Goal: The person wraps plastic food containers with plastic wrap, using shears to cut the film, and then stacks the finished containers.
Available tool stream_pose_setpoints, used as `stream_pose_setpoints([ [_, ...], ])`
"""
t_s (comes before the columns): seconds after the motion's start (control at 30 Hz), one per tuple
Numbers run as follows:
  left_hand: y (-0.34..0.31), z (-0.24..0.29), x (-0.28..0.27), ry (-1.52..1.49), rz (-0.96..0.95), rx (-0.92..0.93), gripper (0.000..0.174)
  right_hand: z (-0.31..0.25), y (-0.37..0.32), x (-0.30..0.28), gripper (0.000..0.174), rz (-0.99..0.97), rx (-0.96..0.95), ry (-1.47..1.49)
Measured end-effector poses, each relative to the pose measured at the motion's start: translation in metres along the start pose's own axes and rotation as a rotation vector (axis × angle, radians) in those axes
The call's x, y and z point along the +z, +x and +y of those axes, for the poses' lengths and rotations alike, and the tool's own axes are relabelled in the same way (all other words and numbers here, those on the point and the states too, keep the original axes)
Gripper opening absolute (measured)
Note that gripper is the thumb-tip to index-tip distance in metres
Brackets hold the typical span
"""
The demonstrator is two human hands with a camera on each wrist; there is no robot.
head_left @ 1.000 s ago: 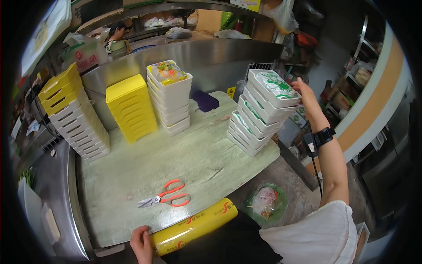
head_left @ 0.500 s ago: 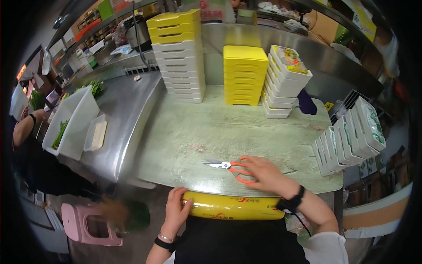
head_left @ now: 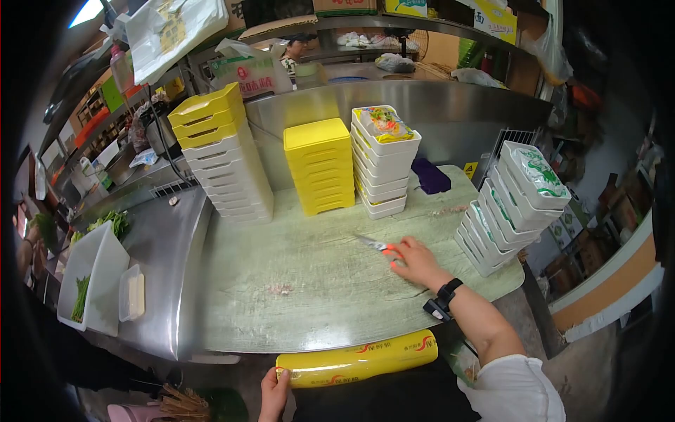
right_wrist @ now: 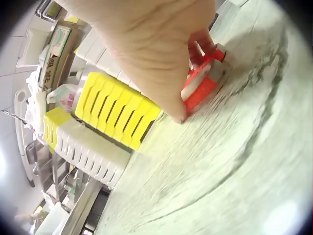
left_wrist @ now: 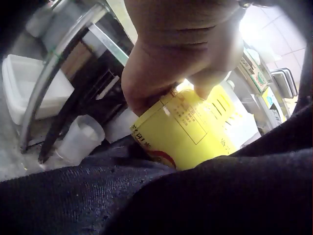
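Note:
A yellow roll of cling film (head_left: 358, 360) lies across the person's lap at the table's front edge. My left hand (head_left: 274, 395) grips its left end, thumb on top; in the left wrist view, the fingers bend over the roll's end rim. Orange-handled scissors (head_left: 385, 247) lie on the pale green table (head_left: 295, 260), blades directed toward the back left. My right hand (head_left: 420, 261) holds them by the handles, which it partly covers. Close up in the right wrist view, thumb and fingers pinch the orange handle (right_wrist: 200, 95) low over the tabletop.
Stacked white trays with green-printed packs (head_left: 503, 211) stand at the right edge. Along the back are a yellow tray stack (head_left: 318, 169), white trays topped by a printed pack (head_left: 385, 165), and a yellow-and-white stack (head_left: 225, 158). A steel counter (head_left: 162, 246) with a white bin (head_left: 95, 281) adjoins left.
My right hand has gone from the right-hand tray stack to the scissors, then shifted them back across the table, away from the front edge. The left hand stays at the roll's end.

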State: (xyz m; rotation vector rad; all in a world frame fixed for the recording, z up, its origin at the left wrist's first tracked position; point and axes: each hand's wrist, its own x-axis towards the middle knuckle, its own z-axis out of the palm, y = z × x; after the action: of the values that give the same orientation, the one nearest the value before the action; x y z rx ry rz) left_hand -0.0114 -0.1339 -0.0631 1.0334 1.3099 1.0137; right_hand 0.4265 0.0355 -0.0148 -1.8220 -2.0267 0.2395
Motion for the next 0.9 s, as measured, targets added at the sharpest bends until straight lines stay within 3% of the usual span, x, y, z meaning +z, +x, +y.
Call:
stream_pose_setpoints([
  [0.13,-0.001,-0.003,-0.003,0.003,0.003,-0.015,0.018,0.012,-0.011,-0.009,0.055,0.134,0.118,-0.193],
  [0.23,-0.002,0.012,0.003,0.017,-0.018,-0.095,0.024,-0.019,-0.042,0.004,0.071,0.065,-0.121,-0.095],
  [0.27,-0.008,0.040,0.008,0.051,-0.056,-0.166,0.035,-0.036,-0.056,0.005,0.074,-0.154,-0.216,0.177],
  [0.3,-0.015,0.061,0.011,0.088,-0.093,-0.238,0.047,-0.053,-0.070,0.013,0.077,-0.323,-0.362,0.222],
  [0.4,-0.025,0.081,0.016,0.059,-0.130,-0.231,0.057,-0.106,-0.105,0.019,0.082,-0.483,-0.540,0.372],
  [0.5,-0.031,0.099,0.032,0.184,-0.139,0.223,0.018,-0.119,-0.113,0.022,0.087,-0.558,-0.542,0.470],
  [0.6,-0.016,0.128,0.032,0.441,-0.238,0.449,0.017,-0.121,-0.113,-0.004,0.093,-0.610,-0.437,0.467],
  [0.63,-0.009,0.132,0.033,0.494,-0.251,0.441,0.018,-0.122,-0.114,-0.014,0.095,-0.611,-0.390,0.471],
  [0.73,0.011,0.143,0.042,0.483,-0.348,0.559,0.019,-0.120,-0.115,-0.035,0.098,-0.594,-0.277,0.543],
  [0.77,0.015,0.143,0.044,0.225,-0.323,0.502,0.024,-0.122,-0.114,-0.049,0.099,-0.617,-0.232,0.595],
  [0.87,0.045,0.154,0.019,0.307,-0.009,0.778,0.036,-0.117,-0.105,-0.076,0.098,-0.588,-0.163,0.663],
  [0.9,0.060,0.148,0.002,0.496,0.060,0.796,0.041,-0.120,-0.095,-0.092,0.099,-0.563,-0.180,0.666],
])
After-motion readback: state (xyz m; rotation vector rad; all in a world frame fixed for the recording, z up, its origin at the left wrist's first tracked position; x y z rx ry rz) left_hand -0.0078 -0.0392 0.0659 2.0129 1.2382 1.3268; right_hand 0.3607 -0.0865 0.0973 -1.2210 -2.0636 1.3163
